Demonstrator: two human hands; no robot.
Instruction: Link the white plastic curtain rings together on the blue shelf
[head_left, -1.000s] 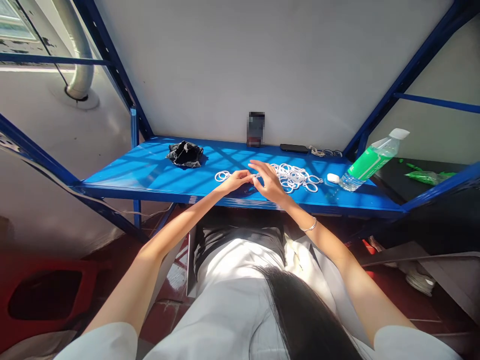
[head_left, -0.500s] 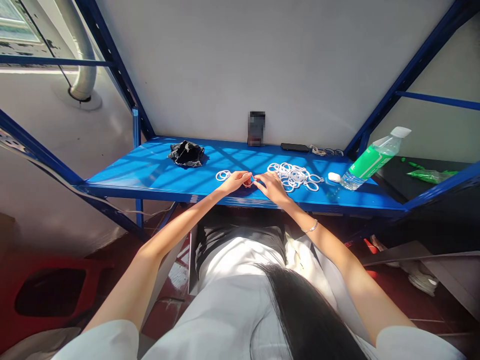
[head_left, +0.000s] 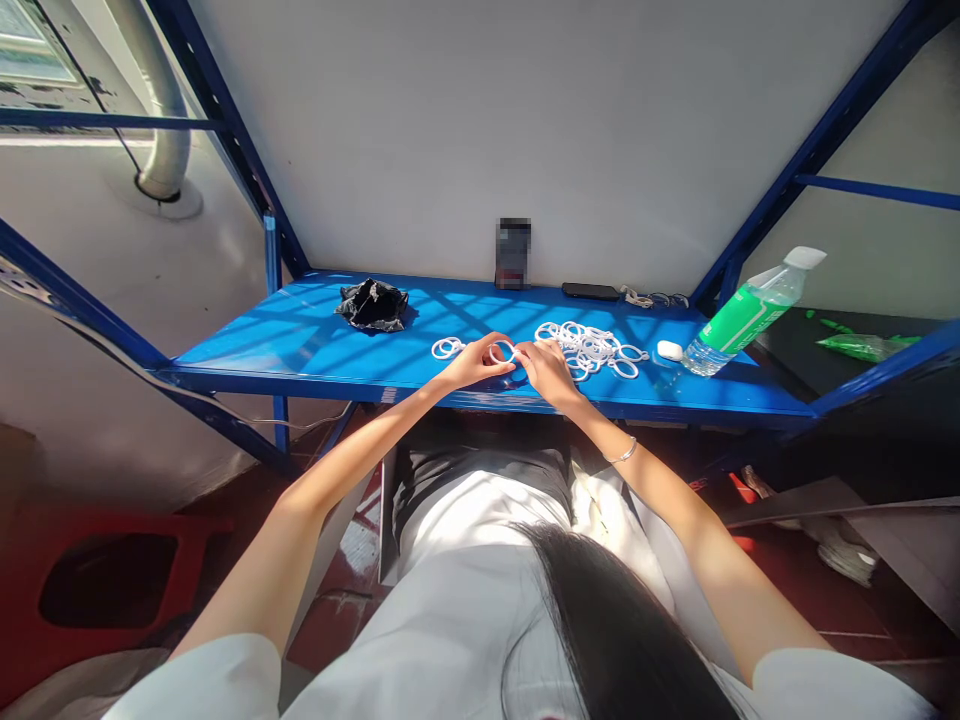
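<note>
My left hand and my right hand meet over the front of the blue shelf. Both pinch a white ring held up between their fingertips. A heap of several white rings lies just right of my right hand. A small pair of linked white rings lies just left of my left hand.
A crumpled black bag sits at the back left. A phone leans on the wall; a dark flat device and cables lie beside it. A white earbud case and a green-labelled bottle are right.
My right hand's fingers, spread a second ago, have closed on the ring. Both hands have lifted the ring slightly off the shelf.
</note>
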